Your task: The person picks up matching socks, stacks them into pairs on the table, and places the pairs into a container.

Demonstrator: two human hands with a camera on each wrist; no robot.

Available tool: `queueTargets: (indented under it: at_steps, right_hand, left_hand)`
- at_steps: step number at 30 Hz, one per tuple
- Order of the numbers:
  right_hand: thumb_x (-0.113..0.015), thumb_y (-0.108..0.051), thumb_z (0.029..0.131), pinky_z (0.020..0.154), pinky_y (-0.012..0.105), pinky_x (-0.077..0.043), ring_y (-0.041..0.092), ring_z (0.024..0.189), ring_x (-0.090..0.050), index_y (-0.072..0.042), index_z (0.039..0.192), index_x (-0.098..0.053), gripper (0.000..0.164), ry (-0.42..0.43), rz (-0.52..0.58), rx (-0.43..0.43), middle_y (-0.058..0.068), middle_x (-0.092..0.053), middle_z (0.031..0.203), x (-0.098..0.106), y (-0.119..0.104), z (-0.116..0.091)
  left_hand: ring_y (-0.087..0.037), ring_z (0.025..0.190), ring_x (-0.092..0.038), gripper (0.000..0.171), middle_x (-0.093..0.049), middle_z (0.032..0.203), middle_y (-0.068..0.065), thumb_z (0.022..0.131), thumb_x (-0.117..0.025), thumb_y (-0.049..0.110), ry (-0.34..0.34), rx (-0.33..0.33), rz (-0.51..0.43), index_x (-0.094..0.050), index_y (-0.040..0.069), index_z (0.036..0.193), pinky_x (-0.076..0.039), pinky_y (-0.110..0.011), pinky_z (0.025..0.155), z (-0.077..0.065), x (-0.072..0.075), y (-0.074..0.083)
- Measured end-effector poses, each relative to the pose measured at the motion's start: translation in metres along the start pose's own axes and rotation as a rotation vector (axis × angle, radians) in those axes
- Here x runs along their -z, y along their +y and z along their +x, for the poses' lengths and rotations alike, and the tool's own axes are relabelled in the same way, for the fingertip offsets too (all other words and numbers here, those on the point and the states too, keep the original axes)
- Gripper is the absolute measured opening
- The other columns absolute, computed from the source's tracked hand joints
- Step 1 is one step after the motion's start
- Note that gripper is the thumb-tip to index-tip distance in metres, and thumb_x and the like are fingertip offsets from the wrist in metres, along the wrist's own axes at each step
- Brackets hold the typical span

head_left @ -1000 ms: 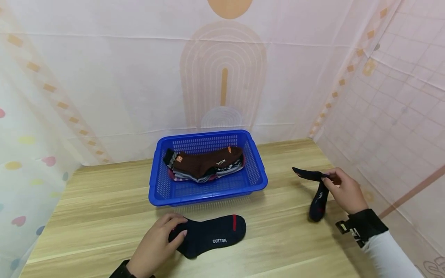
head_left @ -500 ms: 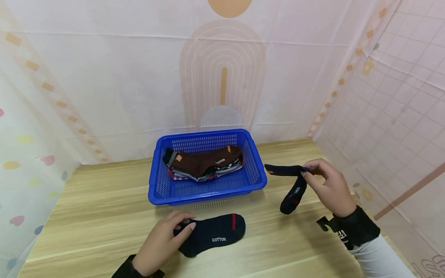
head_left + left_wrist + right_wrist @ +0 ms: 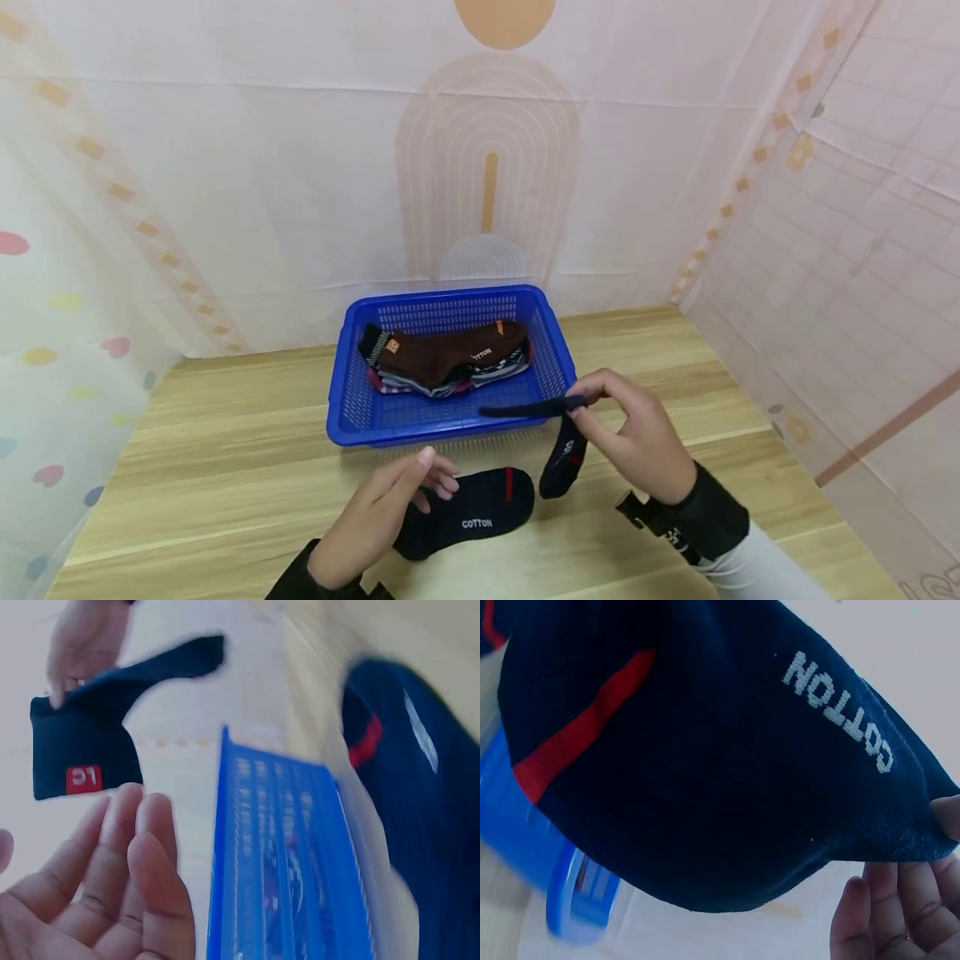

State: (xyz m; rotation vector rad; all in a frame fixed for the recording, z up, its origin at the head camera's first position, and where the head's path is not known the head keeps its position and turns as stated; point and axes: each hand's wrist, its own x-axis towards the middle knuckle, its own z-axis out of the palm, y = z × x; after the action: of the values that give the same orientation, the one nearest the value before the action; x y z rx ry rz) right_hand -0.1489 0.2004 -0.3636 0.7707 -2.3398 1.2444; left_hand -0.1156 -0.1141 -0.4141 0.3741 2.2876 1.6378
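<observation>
My right hand (image 3: pixel 637 433) pinches a dark navy sock (image 3: pixel 561 467) between thumb and fingers near its middle. The foot end, with a red stripe and "COTTON" lettering, hangs down, while the cuff end sticks out leftward over the basket's front rim. A red label shows on the cuff of the held sock (image 3: pixel 86 742) in the left wrist view. A matching navy sock (image 3: pixel 483 512) lies flat on the table, toe to the right. Above its cuff end hovers my left hand (image 3: pixel 390 504), palm turned inward, fingers loosely bent and holding nothing.
Just behind the hands stands a blue plastic basket (image 3: pixel 450 435). Inside it, a brown sock (image 3: pixel 442 354) with "COTTON" lettering tops a stack of several socks. The wooden table (image 3: pixel 240 467) meets patterned cloth walls (image 3: pixel 315 183) at the back and sides.
My right hand has carried its sock leftward from the table's right side to the basket's front right corner. My left hand has lifted off the lying sock's cuff and turned its palm inward.
</observation>
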Motion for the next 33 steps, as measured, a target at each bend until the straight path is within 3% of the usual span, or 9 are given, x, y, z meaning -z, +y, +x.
queueTargets:
  at_steps: [5, 9, 13, 17, 22, 27, 33]
  right_hand:
    - [-0.069, 0.003, 0.09, 0.086, 0.028, -0.054, 0.01, 0.095, -0.063, -0.016, 0.106, -0.068, 0.025, -0.07, 0.064, 0.08, -0.004, -0.07, 0.101, -0.027, -0.012, -0.001]
    - [-0.069, 0.0, 0.09, 0.089, 0.03, -0.054, 0.01, 0.1, -0.063, -0.018, 0.108, -0.067, 0.026, -0.134, 0.121, 0.089, -0.005, -0.069, 0.104, -0.046, -0.021, -0.005]
    - [-0.07, -0.003, 0.09, 0.088, 0.03, -0.053, 0.009, 0.099, -0.062, -0.019, 0.108, -0.067, 0.025, -0.181, 0.159, 0.091, -0.005, -0.07, 0.104, -0.06, -0.025, -0.008]
    - [-0.07, -0.006, 0.091, 0.089, 0.03, -0.053, 0.008, 0.099, -0.06, -0.02, 0.109, -0.068, 0.023, -0.228, 0.159, 0.11, -0.005, -0.069, 0.105, -0.072, -0.025, -0.013]
    - [-0.069, -0.009, 0.093, 0.09, 0.026, -0.053, 0.008, 0.101, -0.06, -0.02, 0.11, -0.069, 0.02, -0.298, 0.142, 0.22, -0.005, -0.069, 0.107, -0.086, -0.021, -0.021]
    - [-0.07, -0.008, 0.093, 0.087, 0.02, -0.052, 0.006, 0.098, -0.06, -0.019, 0.11, -0.07, 0.02, -0.358, 0.17, 0.277, -0.005, -0.069, 0.104, -0.1, -0.019, -0.026]
    - [-0.071, -0.009, 0.092, 0.089, 0.018, -0.052, 0.005, 0.1, -0.06, -0.017, 0.109, -0.072, 0.019, -0.429, 0.209, 0.206, -0.004, -0.068, 0.106, -0.114, -0.018, -0.032]
  left_hand:
    - [-0.018, 0.086, -0.068, 0.079, -0.07, 0.101, -0.01, 0.108, -0.012, 0.057, -0.162, 0.063, -0.169, -0.065, -0.001, 0.119, -0.055, -0.03, 0.068, 0.003, 0.002, 0.002]
    - [-0.018, 0.081, -0.067, 0.084, -0.069, 0.097, -0.008, 0.107, -0.01, 0.059, -0.189, 0.101, -0.225, -0.061, -0.006, 0.123, -0.055, -0.03, 0.066, 0.003, 0.004, 0.003]
    - [-0.021, 0.083, -0.066, 0.074, -0.069, 0.096, -0.009, 0.109, -0.015, 0.054, -0.123, 0.106, -0.216, -0.056, -0.004, 0.131, -0.055, -0.032, 0.068, 0.003, 0.008, 0.004]
    - [-0.023, 0.085, -0.066, 0.057, -0.068, 0.099, -0.011, 0.11, -0.034, 0.044, -0.03, 0.113, -0.21, -0.056, -0.004, 0.133, -0.055, -0.033, 0.071, 0.004, 0.011, 0.003]
    - [-0.02, 0.089, -0.063, 0.045, -0.065, 0.112, -0.014, 0.102, -0.058, 0.033, 0.079, 0.127, -0.217, -0.057, -0.002, 0.131, -0.057, -0.032, 0.074, 0.005, 0.012, 0.002]
    - [-0.018, 0.098, -0.065, 0.038, -0.064, 0.115, -0.016, 0.1, -0.064, 0.031, 0.142, 0.101, -0.228, -0.06, -0.001, 0.12, -0.058, -0.03, 0.081, 0.002, 0.01, 0.004]
    - [-0.02, 0.097, -0.069, 0.032, -0.067, 0.115, -0.016, 0.098, -0.066, 0.032, 0.179, 0.076, -0.195, -0.064, 0.005, 0.116, -0.061, -0.031, 0.078, -0.003, 0.009, 0.008]
